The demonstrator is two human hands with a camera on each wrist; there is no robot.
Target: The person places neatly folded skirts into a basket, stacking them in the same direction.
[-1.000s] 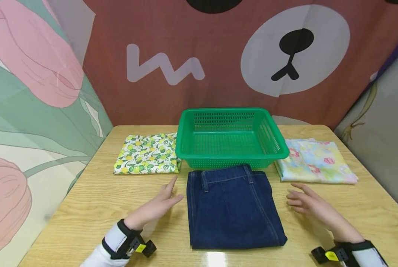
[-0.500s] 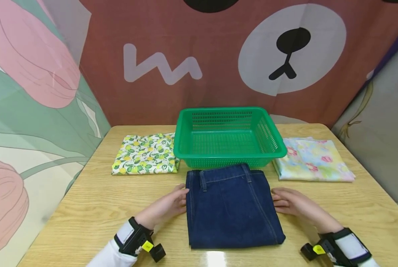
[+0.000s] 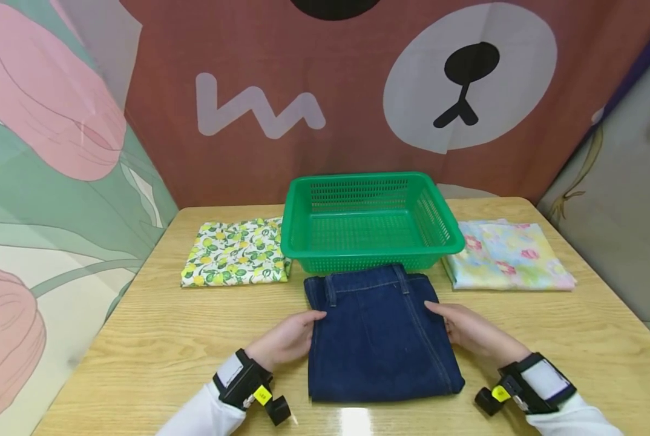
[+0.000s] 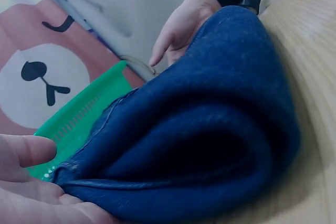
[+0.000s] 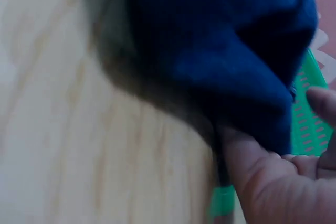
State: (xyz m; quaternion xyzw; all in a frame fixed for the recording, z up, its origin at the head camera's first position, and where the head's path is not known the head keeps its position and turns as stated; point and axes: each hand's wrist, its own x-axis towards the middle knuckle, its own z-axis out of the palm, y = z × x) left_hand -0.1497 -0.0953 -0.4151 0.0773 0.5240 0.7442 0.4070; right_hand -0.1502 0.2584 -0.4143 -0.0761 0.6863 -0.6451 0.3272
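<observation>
Two bare hands grip a pair of folded dark blue jeans (image 3: pixel 379 345), one at each side edge. The jeans are near the middle of a pale wood-grain tabletop (image 3: pixel 238 315), close to the person, with their waistband and belt loops pointing away. The left hand (image 3: pixel 287 339) pinches the left edge, its thumb over the denim and its fingers at the side and underneath. The right hand (image 3: pixel 474 333) mirrors it on the right edge, thumb above, fingers tucked below. From the left wrist, the denim layers curve round in a loose, open roll. I cannot tell whether the whole bundle is off the wood or partly resting on it.

Just beyond the waistband is a rectangular green plastic basket (image 3: pixel 365 264) with perforated walls. On the person's left of it is a folded cloth printed with lemons and green leaves (image 3: pixel 235 254); on the right is a folded pastel cloth with pink flowers (image 3: pixel 507 260).

The person wears white sleeves (image 3: pixel 202 415), and each wrist carries a black strap (image 3: pixel 243 378) with a small black camera (image 3: pixel 278 410) and a yellow label. Behind the tabletop hangs a reddish-brown sheet (image 3: pixel 281 163) showing a cartoon bear's white muzzle and black nose. At the left is a panel of large pink tulips (image 3: pixel 47 115); at the right, a greyish drape (image 3: pixel 624 200) with plant stems.
</observation>
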